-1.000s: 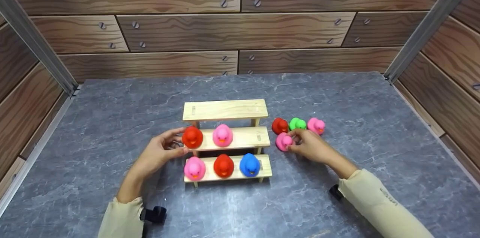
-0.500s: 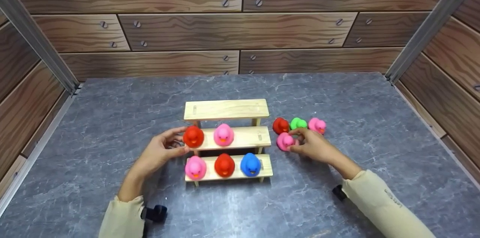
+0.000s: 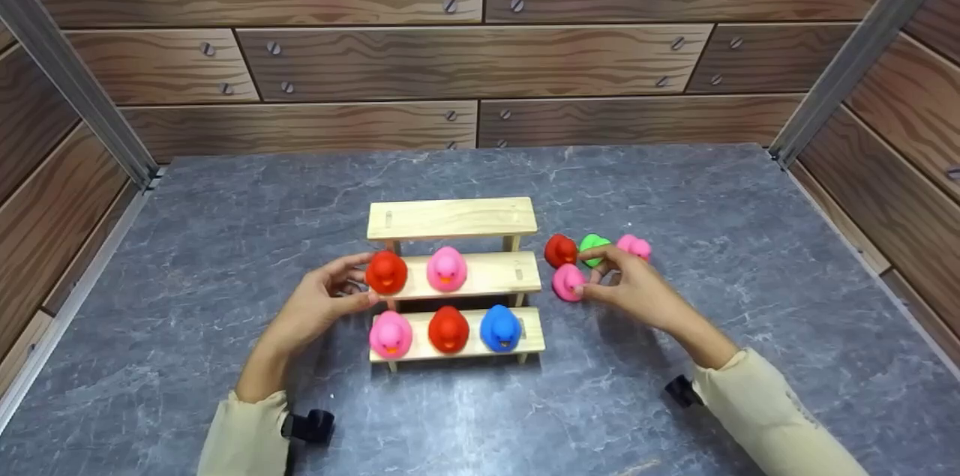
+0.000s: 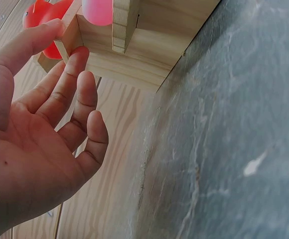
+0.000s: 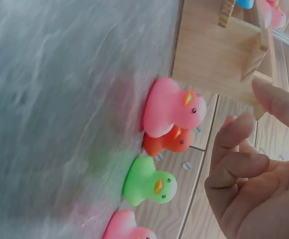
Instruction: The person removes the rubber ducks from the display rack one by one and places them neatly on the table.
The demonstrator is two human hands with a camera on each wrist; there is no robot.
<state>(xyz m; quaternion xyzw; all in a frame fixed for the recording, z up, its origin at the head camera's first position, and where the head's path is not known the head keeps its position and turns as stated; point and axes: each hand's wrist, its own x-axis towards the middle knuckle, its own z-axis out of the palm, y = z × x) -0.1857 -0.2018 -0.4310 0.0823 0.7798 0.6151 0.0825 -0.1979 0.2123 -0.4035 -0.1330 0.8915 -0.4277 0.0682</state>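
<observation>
And the right hand (image 3: 634, 285) is opening out! Half a second ago its thumb and fingers were curving round the head of the near pink toy duck (image 3: 568, 282); now they are spreading and drawing off to the right, while the duck is sitting in the same spot on the grey tabletop (image 3: 225, 273). For the work in hand, that is looking like no gain: this duck is staying off the three-tier wooden stand (image 3: 450, 220).

The grip is standing wide and holding nothing. In the head view the thumb is overlapping the duck's right edge, but the right wrist view is showing a gap, with the duck lying beyond the fingertips. Just behind it a table red duck (image 3: 560, 251) is resting, with a green duck (image 3: 592, 247) and a far pink duck (image 3: 635, 245) lining up rightward.

Across the way, the left hand (image 3: 319, 303) is pinching the left end of the middle tier, thumb on the board's edge and fingers underneath, right beside the shelf red duck (image 3: 386, 273). That side is holding unchanged, apparently steadying the stand.
</observation>
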